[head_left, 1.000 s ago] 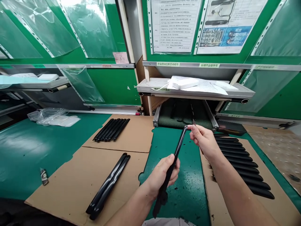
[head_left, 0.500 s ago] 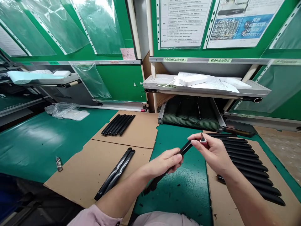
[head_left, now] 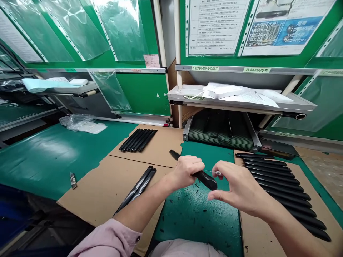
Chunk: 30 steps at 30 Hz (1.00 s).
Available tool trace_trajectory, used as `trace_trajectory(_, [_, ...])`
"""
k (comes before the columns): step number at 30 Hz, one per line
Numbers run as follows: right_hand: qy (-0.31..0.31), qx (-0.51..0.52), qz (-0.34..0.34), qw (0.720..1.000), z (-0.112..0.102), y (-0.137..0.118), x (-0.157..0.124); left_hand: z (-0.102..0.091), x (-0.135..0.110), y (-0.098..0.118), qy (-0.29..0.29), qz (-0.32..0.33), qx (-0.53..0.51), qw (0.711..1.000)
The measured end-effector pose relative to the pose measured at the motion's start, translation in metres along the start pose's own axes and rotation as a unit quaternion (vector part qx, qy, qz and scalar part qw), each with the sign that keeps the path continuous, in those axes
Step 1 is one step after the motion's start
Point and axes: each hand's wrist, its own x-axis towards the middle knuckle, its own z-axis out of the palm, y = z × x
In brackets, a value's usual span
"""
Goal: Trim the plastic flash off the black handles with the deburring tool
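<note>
Green tabletop [head_left: 187,226] fills the lower view, green boards [head_left: 146,92] with plastic sleeves and printed sheets upright behind it. Cardboard next: front left sheet [head_left: 99,185], rear left sheet [head_left: 163,150] just behind it, right sheet [head_left: 250,226] across the green strip. Conveyor [head_left: 200,134] at the back, under a grey shelf [head_left: 238,101] with papers [head_left: 264,97] lying on it. Long row of dark parts [head_left: 291,180] on the right sheet, side by side, partly behind the right forearm. Right hand [head_left: 238,182] over the strip, thumb spread well away from the index finger, other fingers curled in. Left hand [head_left: 187,171], palm side hidden, clamped round the middle of a long black part [head_left: 207,180]; that part is up in the air above the strip, tilted, far end out past the left hand toward the rear left sheet, near end in the gap between right thumb and index finger, touching or not, can't tell. Pair of shiny black parts [head_left: 144,180] on the front left sheet, lower end behind the left arm; small batch of black parts [head_left: 138,140] on the rear left sheet. Crumpled clear bag [head_left: 77,122] back left. Thin tool [head_left: 218,173] held at the right index finger, detail too small to read. Black scraps [head_left: 204,210] scattered on the strip
</note>
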Motion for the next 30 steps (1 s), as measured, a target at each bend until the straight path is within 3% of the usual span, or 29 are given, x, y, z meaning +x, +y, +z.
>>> trace_trajectory(3, [-0.084,0.006,-0.027,0.996,-0.005,-0.001,0.004,-0.006,0.005,-0.004,-0.019,0.071,0.033,0.997])
trace_trajectory(6, [-0.106,0.025,-0.044,0.993,-0.002,0.000,0.004,-0.008,0.006,-0.004,-0.042,0.091,0.045,0.994])
trace_trajectory(9, [-0.087,0.059,-0.055,0.993,0.006,0.002,0.001,-0.005,0.003,-0.002,-0.034,0.076,0.046,0.996])
trace_trajectory(12, [-0.024,0.073,-0.058,0.995,0.016,0.004,-0.005,0.002,-0.004,0.001,0.003,0.045,0.014,0.999])
trace_trajectory(17, [0.122,-0.022,-0.064,0.990,0.038,0.008,-0.010,0.017,-0.020,0.015,0.050,-0.091,-0.073,0.992])
trace_trajectory(22, [0.248,-0.130,-0.025,0.960,0.056,0.008,-0.002,0.026,-0.027,0.043,0.047,-0.291,-0.126,0.947])
trace_trajectory(26, [0.290,-0.214,0.026,0.933,0.064,0.004,0.009,0.023,-0.022,0.062,0.015,-0.406,-0.178,0.896])
trace_trajectory(30, [0.298,-0.243,0.074,0.920,0.068,-0.001,0.015,0.017,-0.017,0.066,0.013,-0.434,-0.201,0.878])
